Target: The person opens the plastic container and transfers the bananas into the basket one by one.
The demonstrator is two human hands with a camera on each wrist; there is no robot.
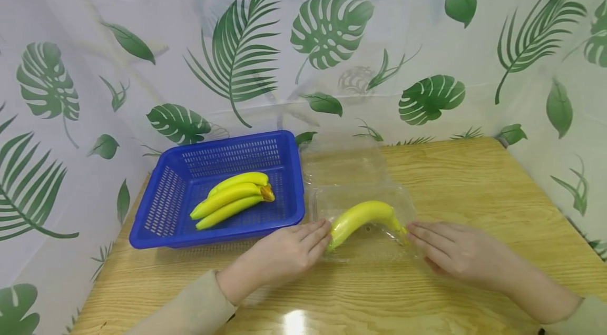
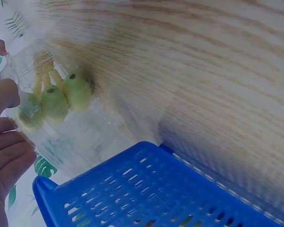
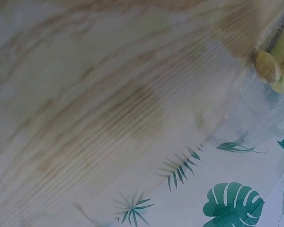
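A clear plastic clamshell box [image 1: 367,256] lies open on the wooden table [image 1: 474,193], its lid [image 1: 346,164] folded back. Inside it lies a yellow banana bunch [image 1: 362,216]. My left hand [image 1: 310,237] rests with straight fingers against the box's left edge, by the banana tips. My right hand [image 1: 424,240] touches the right edge near the stem, fingers also straight. In the left wrist view the left hand [image 2: 4,137] sits against the clear box [image 2: 85,137], with the green banana tips [image 2: 61,97] behind the plastic. The right wrist view shows only the banana stem [image 3: 270,66].
A blue slotted basket [image 1: 223,237] stands just left of the box with another banana bunch [image 1: 232,198] in it; its corner [image 2: 146,189] shows in the left wrist view. A leaf-print curtain [image 1: 332,35] closes off the back and both sides.
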